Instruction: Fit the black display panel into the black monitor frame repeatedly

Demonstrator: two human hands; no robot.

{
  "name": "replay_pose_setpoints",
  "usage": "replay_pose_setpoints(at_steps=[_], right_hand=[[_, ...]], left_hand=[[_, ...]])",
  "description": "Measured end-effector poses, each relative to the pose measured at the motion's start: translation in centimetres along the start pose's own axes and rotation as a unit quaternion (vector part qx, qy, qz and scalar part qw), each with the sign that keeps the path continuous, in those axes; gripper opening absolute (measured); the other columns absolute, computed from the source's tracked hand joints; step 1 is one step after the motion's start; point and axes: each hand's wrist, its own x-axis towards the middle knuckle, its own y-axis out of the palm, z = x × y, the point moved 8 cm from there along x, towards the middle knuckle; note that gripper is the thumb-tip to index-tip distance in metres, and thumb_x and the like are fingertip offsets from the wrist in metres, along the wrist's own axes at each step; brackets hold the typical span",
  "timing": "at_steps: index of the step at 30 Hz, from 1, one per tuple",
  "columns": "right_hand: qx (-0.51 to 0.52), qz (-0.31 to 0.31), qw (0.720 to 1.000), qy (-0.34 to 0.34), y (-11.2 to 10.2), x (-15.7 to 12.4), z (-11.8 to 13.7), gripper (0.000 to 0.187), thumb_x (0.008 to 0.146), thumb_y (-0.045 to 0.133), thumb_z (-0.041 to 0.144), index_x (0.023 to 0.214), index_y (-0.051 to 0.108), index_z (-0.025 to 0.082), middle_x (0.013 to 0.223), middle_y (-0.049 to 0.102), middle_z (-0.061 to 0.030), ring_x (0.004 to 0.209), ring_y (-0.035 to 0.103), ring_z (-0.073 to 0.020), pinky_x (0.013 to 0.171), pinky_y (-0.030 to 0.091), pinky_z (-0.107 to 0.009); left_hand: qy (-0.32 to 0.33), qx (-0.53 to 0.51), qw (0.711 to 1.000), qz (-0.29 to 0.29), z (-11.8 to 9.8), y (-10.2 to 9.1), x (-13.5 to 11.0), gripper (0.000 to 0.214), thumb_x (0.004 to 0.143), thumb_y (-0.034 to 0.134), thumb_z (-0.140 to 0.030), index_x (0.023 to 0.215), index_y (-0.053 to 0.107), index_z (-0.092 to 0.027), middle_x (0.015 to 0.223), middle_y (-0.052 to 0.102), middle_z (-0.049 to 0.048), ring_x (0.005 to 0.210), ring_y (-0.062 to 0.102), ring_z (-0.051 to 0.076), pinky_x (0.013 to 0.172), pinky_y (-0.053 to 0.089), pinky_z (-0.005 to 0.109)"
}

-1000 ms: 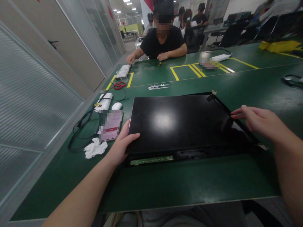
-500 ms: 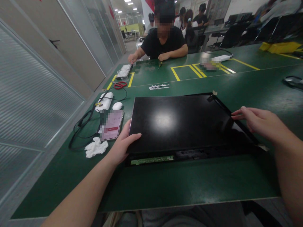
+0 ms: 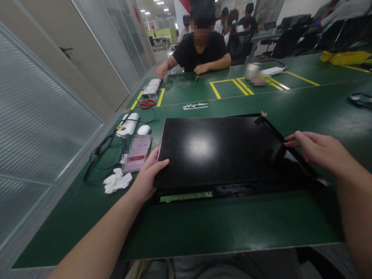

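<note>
Black panel (image 3: 221,151) partly inside black frame (image 3: 308,168), clasped by left hand (image 3: 149,172), with right hand (image 3: 319,151) at panel's right, grip unclear.

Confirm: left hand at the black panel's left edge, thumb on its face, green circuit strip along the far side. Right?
Wrong side: the head view shows the green circuit strip along the near side of the black panel. The left hand is at the panel's left edge, thumb on its face, as you say.
</note>
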Motion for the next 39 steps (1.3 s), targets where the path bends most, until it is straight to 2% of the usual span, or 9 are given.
replay_pose_setpoints(at_steps=[10, 19, 23, 29, 39], right_hand=[[-0.001, -0.004, 1.0, 0.017, -0.2, -0.6, 0.9, 0.058, 0.081, 0.039, 0.064, 0.099, 0.072, 0.02, 0.059, 0.064, -0.0045, 0.047, 0.051, -0.0184, 0.055, 0.042, -0.036], [-0.012, -0.006, 1.0, 0.016, -0.3, -0.8, 1.3, 0.059, 0.081, 0.039, 0.065, 0.099, 0.072, 0.02, 0.058, 0.064, -0.0049, 0.048, 0.051, -0.0184, 0.055, 0.042, -0.036], [-0.006, -0.013, 1.0, 0.015, -0.3, -0.8, 1.3, 0.061, 0.08, 0.039, 0.069, 0.096, 0.072, 0.02, 0.064, 0.068, -0.0069, 0.048, 0.051, -0.0184, 0.053, 0.042, -0.035], [-0.002, -0.013, 1.0, 0.013, -0.2, -0.6, 0.9, 0.053, 0.08, 0.043, 0.061, 0.098, 0.073, 0.021, 0.088, 0.076, -0.0093, 0.052, 0.052, -0.0162, 0.052, 0.044, -0.034], [0.0, -0.002, 1.0, 0.01, 0.0, -0.4, 0.5, 0.051, 0.083, 0.044, 0.06, 0.099, 0.073, 0.021, 0.099, 0.078, -0.0086, 0.048, 0.05, -0.0141, 0.054, 0.047, -0.036]], left_hand=[[-0.006, 0.031, 0.999, -0.01, 0.0, -0.1, -0.3, 0.067, 0.07, 0.081, -0.029, 0.133, 0.058, -0.023, 0.113, 0.074, 0.0055, 0.098, 0.073, 0.03, 0.082, 0.061, 0.039], [0.008, 0.027, 1.0, -0.008, -0.1, 0.1, -0.5, 0.064, 0.075, 0.078, -0.03, 0.135, 0.057, -0.024, 0.118, 0.073, 0.0047, 0.107, 0.07, 0.031, 0.089, 0.058, 0.039], [0.012, 0.027, 1.0, -0.008, -0.2, 0.2, -0.7, 0.063, 0.076, 0.078, -0.032, 0.135, 0.057, -0.024, 0.117, 0.073, 0.0051, 0.107, 0.07, 0.031, 0.09, 0.058, 0.04], [0.01, 0.035, 0.999, -0.007, 0.1, -0.4, -0.2, 0.062, 0.071, 0.082, -0.035, 0.128, 0.058, -0.023, 0.112, 0.073, 0.0056, 0.103, 0.07, 0.031, 0.087, 0.058, 0.041], [0.011, 0.051, 0.999, -0.009, 0.0, -0.1, -0.5, 0.067, 0.072, 0.08, -0.033, 0.133, 0.054, -0.024, 0.115, 0.072, 0.0062, 0.105, 0.07, 0.032, 0.089, 0.058, 0.042]])
